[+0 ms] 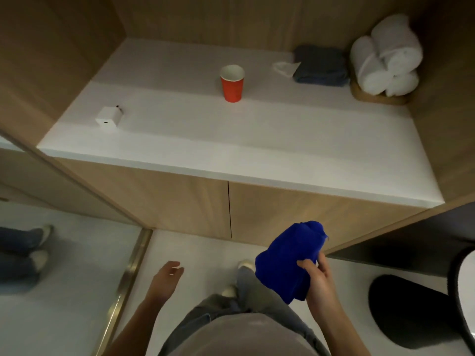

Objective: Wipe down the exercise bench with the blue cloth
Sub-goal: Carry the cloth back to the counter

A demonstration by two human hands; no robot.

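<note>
My right hand (318, 281) pinched the bunched blue cloth (288, 260), long axis running lower-left to upper-right; left hand (164, 281) hung loose, fingers relaxed.

Wood walls (231, 19) enclose a white counter (231, 140) over wood cabinet doors (154, 196). The floor (195, 253) is pale; a brass-edged mirror (64, 265) stands at the left.
</note>
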